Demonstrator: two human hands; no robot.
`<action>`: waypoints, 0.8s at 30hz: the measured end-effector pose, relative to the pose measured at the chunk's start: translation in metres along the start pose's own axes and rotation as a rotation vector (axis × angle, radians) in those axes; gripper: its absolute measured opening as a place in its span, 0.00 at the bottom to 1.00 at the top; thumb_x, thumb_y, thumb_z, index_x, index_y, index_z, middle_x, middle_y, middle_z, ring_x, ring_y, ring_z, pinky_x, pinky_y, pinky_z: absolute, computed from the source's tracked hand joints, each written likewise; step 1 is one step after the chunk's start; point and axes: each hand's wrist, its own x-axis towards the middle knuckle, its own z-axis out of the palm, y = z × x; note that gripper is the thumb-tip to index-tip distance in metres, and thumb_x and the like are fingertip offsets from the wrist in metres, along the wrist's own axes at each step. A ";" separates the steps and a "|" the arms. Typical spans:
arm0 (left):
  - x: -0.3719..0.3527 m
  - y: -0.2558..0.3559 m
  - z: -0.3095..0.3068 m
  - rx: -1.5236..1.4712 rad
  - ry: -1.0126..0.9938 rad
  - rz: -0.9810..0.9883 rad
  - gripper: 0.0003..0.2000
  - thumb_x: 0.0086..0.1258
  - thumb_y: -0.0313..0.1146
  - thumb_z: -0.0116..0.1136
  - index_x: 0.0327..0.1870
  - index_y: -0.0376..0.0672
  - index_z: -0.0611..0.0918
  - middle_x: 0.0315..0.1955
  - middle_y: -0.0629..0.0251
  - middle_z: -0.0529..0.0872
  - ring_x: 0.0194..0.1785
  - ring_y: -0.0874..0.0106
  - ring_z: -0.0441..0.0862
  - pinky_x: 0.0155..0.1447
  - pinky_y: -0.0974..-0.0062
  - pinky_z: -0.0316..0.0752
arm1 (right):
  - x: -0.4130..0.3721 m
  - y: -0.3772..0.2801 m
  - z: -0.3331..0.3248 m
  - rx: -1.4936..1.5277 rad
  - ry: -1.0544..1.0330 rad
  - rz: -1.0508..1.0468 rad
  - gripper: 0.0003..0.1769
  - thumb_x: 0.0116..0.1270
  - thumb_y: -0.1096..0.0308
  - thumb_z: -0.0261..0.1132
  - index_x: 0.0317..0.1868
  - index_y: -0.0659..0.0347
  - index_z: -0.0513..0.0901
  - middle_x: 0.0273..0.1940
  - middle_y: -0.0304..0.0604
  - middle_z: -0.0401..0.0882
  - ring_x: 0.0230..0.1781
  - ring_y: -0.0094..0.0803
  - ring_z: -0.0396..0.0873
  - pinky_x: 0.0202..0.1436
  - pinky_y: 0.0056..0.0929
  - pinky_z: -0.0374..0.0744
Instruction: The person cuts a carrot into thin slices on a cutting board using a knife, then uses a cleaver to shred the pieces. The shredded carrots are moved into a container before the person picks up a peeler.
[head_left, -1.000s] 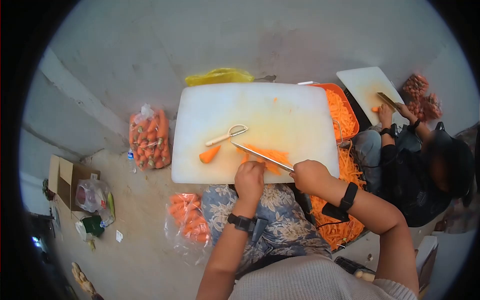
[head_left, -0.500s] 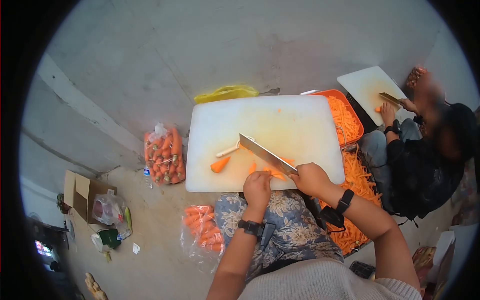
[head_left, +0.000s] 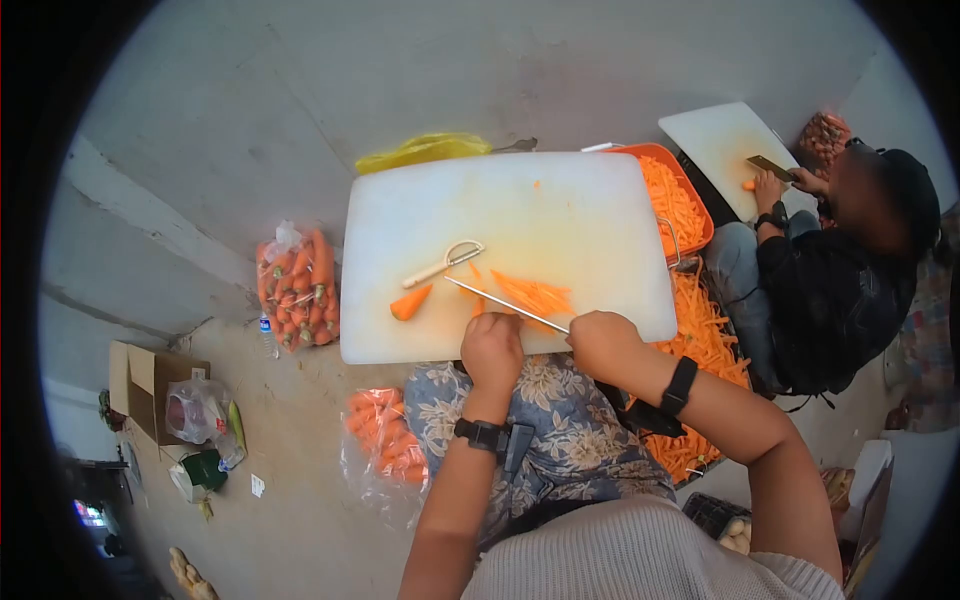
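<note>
A white cutting board (head_left: 560, 210) rests on my lap. My right hand (head_left: 602, 342) grips a cleaver (head_left: 505, 306) whose blade lies edge-down across the board's near side. My left hand (head_left: 492, 350) is curled at the near edge, fingers on carrot slices next to the blade. A pile of carrot strips (head_left: 535, 293) lies just beyond the blade. A carrot tip piece (head_left: 409, 303) and a peeler (head_left: 444, 264) lie to the left on the board.
Bags of carrots sit on the floor at left (head_left: 297, 285) and by my knee (head_left: 385, 440). An orange basket (head_left: 680, 205) of shredded carrot stands at right, with more strips (head_left: 700, 340) below it. Another person (head_left: 835, 270) cuts on a second board (head_left: 725, 145) at far right. A cardboard box (head_left: 145, 380) is at left.
The cleaver was raised and tilted half a second ago; now it is down on the board, edge-on. My left hand has stayed at the carrot slices by the blade.
</note>
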 end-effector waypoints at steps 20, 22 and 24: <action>-0.003 -0.003 -0.002 0.062 -0.001 0.015 0.04 0.58 0.26 0.61 0.33 0.43 0.85 0.33 0.61 0.83 0.40 0.58 0.80 0.45 0.62 0.76 | -0.007 0.007 -0.002 0.075 0.042 -0.002 0.14 0.64 0.62 0.65 0.29 0.67 0.85 0.28 0.58 0.82 0.31 0.52 0.83 0.37 0.46 0.80; -0.002 0.002 -0.004 0.030 -0.006 0.004 0.04 0.57 0.26 0.62 0.33 0.42 0.85 0.32 0.60 0.84 0.39 0.57 0.80 0.45 0.61 0.76 | -0.005 0.007 0.000 0.071 0.025 0.008 0.15 0.65 0.62 0.64 0.29 0.68 0.85 0.27 0.58 0.81 0.29 0.52 0.82 0.36 0.47 0.79; 0.000 0.002 -0.003 0.022 0.002 0.010 0.04 0.57 0.25 0.63 0.33 0.42 0.85 0.31 0.59 0.84 0.38 0.56 0.80 0.44 0.61 0.75 | -0.001 0.006 0.000 0.069 -0.015 0.019 0.16 0.63 0.61 0.66 0.31 0.68 0.85 0.29 0.59 0.82 0.32 0.51 0.83 0.38 0.46 0.80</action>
